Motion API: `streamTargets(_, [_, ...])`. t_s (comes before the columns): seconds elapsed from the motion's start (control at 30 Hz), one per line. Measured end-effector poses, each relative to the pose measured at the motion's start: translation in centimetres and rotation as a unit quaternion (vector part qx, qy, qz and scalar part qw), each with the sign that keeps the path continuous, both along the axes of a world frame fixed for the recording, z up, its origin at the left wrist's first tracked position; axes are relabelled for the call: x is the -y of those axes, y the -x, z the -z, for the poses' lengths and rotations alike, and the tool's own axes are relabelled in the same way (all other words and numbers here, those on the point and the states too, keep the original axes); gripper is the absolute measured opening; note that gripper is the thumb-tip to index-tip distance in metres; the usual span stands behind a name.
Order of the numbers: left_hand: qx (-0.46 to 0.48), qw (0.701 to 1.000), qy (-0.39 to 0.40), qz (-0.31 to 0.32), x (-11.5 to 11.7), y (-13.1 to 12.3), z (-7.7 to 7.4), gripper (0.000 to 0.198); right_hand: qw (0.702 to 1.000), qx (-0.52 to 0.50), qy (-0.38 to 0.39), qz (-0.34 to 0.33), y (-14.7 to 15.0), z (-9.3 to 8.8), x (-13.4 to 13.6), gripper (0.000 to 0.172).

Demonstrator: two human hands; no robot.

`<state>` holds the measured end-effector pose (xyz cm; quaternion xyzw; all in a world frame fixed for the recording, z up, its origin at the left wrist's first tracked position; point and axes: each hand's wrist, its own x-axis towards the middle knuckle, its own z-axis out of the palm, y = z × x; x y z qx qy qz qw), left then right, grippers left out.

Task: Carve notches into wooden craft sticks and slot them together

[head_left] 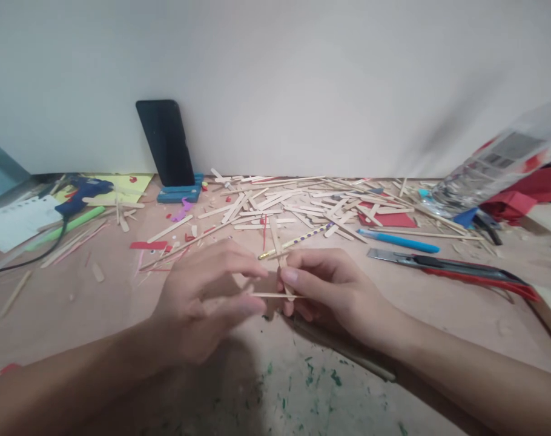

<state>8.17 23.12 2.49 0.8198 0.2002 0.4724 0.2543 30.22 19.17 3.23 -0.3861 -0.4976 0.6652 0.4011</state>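
My right hand (330,290) pinches two wooden craft sticks (278,266) crossed over each other, one upright and one lying level, just above the tabletop. My left hand (203,300) is beside it, fingers curled and slightly blurred, with its fingertips at the left end of the level stick. A large scatter of loose wooden sticks (303,209) lies behind the hands. A pencil (298,239) with a purple dotted pattern rests just beyond my fingers.
A black phone (166,142) leans on a blue stand against the wall. A blue glue gun (78,194) lies at the left with paper scraps. A blue pen (398,240), a red utility knife (457,269) and a plastic bottle (493,166) are at the right.
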Motion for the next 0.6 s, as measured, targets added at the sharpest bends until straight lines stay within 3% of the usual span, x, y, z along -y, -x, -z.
streamTargets(0.13, [-0.025, 0.993, -0.007, -0.116, -0.45, -0.03, 0.24, 0.016, 1.0, 0.013, 0.004, -0.02, -0.02, -0.22, -0.13, 0.031])
streamTargets(0.2, [-0.067, 0.993, -0.022, -0.095, -0.58, -0.21, 0.39, 0.019, 0.999, 0.014, 0.007, -0.039, -0.03, -0.27, -0.2, 0.032])
streamTargets(0.27, [-0.108, 0.992, -0.037, -0.055, -0.56, -0.38, 0.5, 0.009, 0.998, -0.005, 0.011, -0.054, -0.02, -0.2, -0.22, 0.033])
streamTargets(0.37, [-0.152, 0.986, -0.067, -0.032, -0.37, -0.49, 0.59, 0.025, 0.997, -0.017, 0.012, -0.073, -0.02, -0.1, -0.09, 0.034])
streamTargets(0.6, [-0.123, 0.966, -0.214, -0.079, 0.14, -0.1, -0.02, 0.022, 0.994, 0.003, 0.038, -0.101, -0.54, -0.29, 0.46, 0.032])
